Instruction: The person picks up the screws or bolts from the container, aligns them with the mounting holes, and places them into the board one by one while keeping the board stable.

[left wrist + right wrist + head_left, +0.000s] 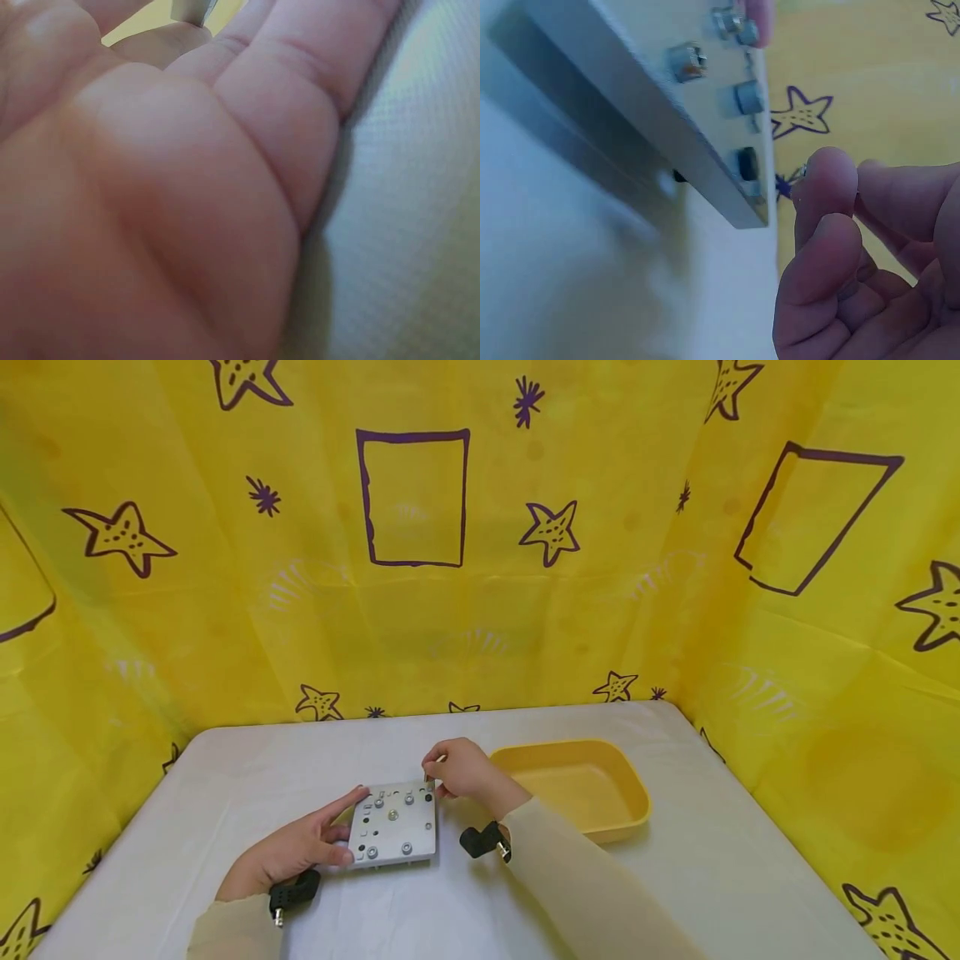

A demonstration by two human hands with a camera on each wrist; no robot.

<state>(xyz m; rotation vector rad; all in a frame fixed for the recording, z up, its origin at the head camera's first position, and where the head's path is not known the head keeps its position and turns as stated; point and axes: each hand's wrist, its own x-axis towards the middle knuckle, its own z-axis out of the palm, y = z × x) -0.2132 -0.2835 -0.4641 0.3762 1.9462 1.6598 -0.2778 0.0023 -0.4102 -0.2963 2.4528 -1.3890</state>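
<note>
the grey plate (393, 825) lies flat on the table (675, 877), near centre. left hand (296, 850) steadies its left edge with straight fingers. right hand (461, 768), at the far right corner, pinches a small metal part (801, 174); its identity is unclear.

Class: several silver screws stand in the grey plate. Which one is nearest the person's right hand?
The screw near the plate's far right corner, closest to the right hand; the others stand further left or nearer the person.

Square white plate (393, 825), studded with bolts, flat on table (675, 877)
</note>
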